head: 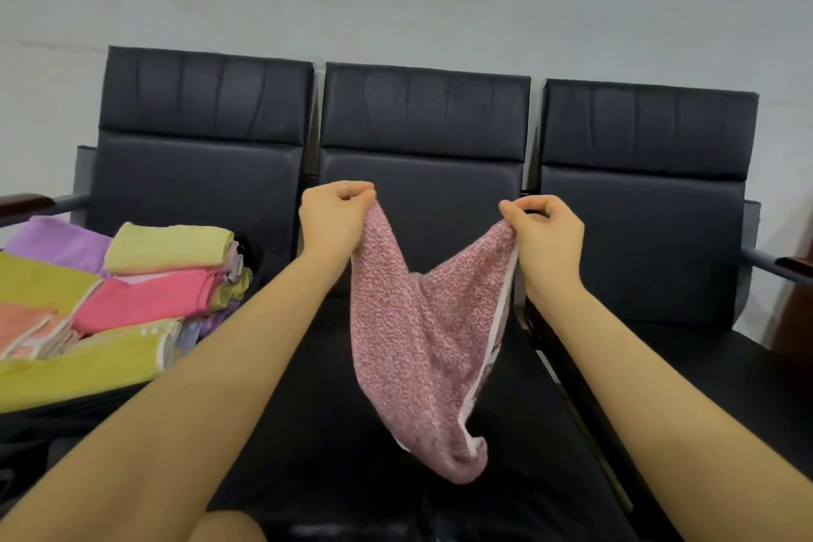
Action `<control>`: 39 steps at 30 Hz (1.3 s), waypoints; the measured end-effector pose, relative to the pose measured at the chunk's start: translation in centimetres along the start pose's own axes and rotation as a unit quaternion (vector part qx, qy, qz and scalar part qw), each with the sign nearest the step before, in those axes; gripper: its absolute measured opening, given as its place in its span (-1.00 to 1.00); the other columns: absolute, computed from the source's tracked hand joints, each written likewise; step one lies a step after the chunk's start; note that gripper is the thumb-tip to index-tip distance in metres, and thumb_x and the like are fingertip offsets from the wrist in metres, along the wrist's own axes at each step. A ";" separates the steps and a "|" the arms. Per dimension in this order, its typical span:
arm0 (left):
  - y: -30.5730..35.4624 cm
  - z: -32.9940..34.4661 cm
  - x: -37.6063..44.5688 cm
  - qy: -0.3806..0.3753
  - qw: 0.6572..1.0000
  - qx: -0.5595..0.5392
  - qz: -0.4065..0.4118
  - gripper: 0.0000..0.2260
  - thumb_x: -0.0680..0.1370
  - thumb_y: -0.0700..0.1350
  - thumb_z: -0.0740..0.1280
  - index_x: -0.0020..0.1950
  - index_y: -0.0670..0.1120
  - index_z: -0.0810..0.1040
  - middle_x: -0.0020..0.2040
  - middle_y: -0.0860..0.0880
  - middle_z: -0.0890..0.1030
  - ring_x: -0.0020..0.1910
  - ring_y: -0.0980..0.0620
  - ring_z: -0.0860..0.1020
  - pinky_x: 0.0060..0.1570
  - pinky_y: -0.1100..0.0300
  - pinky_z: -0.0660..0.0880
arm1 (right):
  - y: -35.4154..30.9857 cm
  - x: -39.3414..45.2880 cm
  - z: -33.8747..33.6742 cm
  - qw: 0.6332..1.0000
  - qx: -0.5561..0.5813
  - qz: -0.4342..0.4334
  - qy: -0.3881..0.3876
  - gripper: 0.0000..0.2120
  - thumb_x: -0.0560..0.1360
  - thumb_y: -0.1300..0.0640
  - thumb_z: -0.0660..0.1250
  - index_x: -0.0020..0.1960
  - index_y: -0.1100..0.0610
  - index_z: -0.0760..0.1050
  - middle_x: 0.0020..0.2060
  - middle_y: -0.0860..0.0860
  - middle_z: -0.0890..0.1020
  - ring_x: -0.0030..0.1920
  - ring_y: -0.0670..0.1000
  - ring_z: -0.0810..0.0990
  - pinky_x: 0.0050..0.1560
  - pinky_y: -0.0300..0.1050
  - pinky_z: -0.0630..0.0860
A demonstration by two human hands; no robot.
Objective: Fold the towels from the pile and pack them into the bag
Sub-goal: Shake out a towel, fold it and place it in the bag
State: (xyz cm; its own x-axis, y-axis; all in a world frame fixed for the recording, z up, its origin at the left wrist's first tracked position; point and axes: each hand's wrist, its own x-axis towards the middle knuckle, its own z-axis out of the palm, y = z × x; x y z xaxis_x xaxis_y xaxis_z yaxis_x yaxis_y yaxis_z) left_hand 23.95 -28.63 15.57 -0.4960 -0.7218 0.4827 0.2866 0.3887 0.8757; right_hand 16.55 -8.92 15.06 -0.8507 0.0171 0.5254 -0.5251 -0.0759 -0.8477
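A mottled pink towel (pixel 409 339) with a pale edge hangs in the air over the middle seat. My left hand (pixel 334 218) pinches one top corner and my right hand (pixel 545 233) pinches the other, so the cloth sags between them in a V, its lower end bunched just above the seat. On the left lie several folded towels (pixel 145 290) in yellow, pink, purple and orange, stacked in a dark bag (pixel 66 405) whose black edge shows below them.
Three black padded chairs stand in a row against a pale wall; the middle seat (pixel 316 431) lies under the hanging towel and the right seat (pixel 660 365) is bare. A wooden armrest (pixel 26 203) sits at far left, another armrest (pixel 792 266) at far right.
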 end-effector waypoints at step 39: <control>-0.8 3.9 -3.5 -0.233 0.971 0.015 0.048 -0.85 0.48 -0.04 0.44 -0.05 -0.11 0.67 -0.12 0.00 0.64 -0.11 0.10 0.58 0.06 0.10 0.50 | -1.3 0.8 2.0 0.977 0.073 -0.024 -0.197 -0.77 0.49 0.39 0.33 0.10 0.20 0.55 -0.21 0.06 0.65 -0.19 -0.06 0.63 -0.11 -0.22 0.56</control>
State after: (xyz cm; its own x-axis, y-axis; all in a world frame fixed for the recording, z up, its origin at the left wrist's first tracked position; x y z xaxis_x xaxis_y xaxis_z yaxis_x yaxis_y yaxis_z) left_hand 22.26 -24.20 13.28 -0.7875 -0.3461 0.5100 0.3299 0.4621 0.8231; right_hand 16.58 -10.76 16.76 -0.7341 -0.3599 0.5758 -0.5304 -0.2255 -0.8172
